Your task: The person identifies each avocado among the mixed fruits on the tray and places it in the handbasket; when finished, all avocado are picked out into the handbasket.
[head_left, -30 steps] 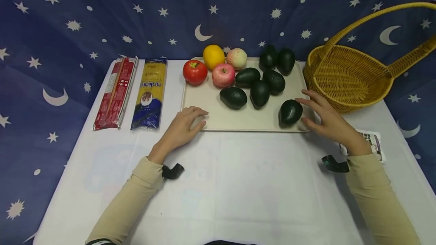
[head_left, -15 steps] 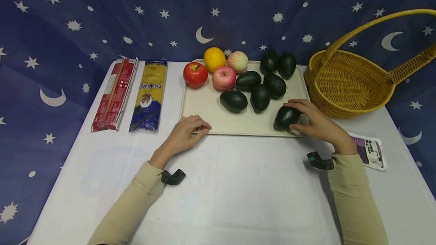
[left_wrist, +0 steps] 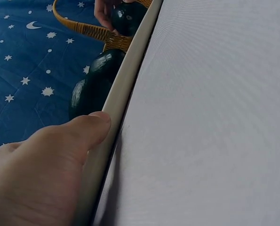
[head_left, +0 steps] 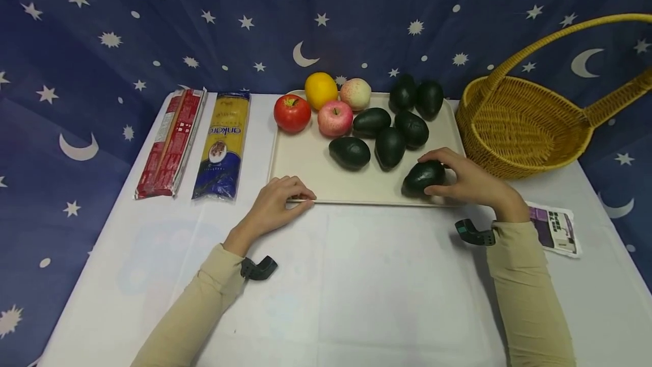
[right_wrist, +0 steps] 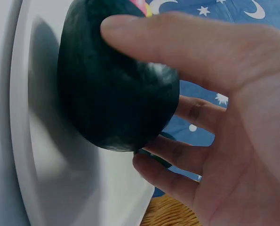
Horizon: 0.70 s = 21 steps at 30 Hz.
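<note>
In the head view, my right hand [head_left: 474, 183] grips a dark green avocado [head_left: 424, 178] at the front right of a cream tray [head_left: 316, 171]. Up close in the right wrist view, the thumb lies across that avocado [right_wrist: 111, 94] while the other fingers reach round its far side; its shadow falls on the tray. My left hand [head_left: 277, 203] holds the tray's front rim near the left corner, its thumb on the rim [left_wrist: 130, 70] in the left wrist view. Several more avocados [head_left: 390, 147] lie loose on the tray's middle and back right.
A tomato [head_left: 292, 113], an orange [head_left: 321, 90], an apple [head_left: 334, 118] and a peach [head_left: 355, 94] crowd the back left of the tray. Beyond its right side stands a wicker basket [head_left: 509, 166]. Red [head_left: 170, 143] and blue-yellow [head_left: 221, 146] packets lie left; a purple-white packet [head_left: 557, 231] lies right.
My right hand has moved in from the right, closed round the avocado and shifted it slightly left. My left hand has settled lower onto the tray's front rim, fingers more curled.
</note>
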Tool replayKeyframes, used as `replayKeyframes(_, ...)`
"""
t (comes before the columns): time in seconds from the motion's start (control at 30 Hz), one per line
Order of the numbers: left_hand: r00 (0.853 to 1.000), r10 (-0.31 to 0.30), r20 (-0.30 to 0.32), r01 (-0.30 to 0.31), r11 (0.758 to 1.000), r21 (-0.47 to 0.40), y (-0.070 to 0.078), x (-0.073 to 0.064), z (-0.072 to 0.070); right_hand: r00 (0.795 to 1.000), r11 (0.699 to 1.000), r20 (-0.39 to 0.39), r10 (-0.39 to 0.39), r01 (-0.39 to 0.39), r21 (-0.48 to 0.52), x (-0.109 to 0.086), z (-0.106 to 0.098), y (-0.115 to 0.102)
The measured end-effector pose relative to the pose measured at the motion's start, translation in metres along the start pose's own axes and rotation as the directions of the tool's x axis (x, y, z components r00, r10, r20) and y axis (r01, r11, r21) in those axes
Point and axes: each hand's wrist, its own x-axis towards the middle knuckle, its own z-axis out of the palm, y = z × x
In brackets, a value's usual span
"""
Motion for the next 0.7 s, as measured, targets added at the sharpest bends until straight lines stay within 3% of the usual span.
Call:
replayKeyframes(0.13, 1.0, 0.004, -0.013, -0.004, 1.0, 0.008, -0.001, -0.001, 0.001, 0.999, 0.999, -0.012, 0.033, -0.033, -0.017, 0.0, 0.0, 0.0)
replayKeyframes(0.33, 1.0, 0.01, -0.026, -0.01, 1.0, 0.013, -0.001, -0.003, 0.004, 0.995, 0.999, -0.101, 0.015, -0.018, -0.029, -0.004, -0.006, 0.002)
replayKeyframes(0.7, 0.999, 0.016, -0.031, -0.016, 1.0, 0.016, -0.001, -0.001, 0.003, 0.967, 0.999, -0.253, 0.039, -0.033, 0.03, -0.011, -0.018, 0.001)
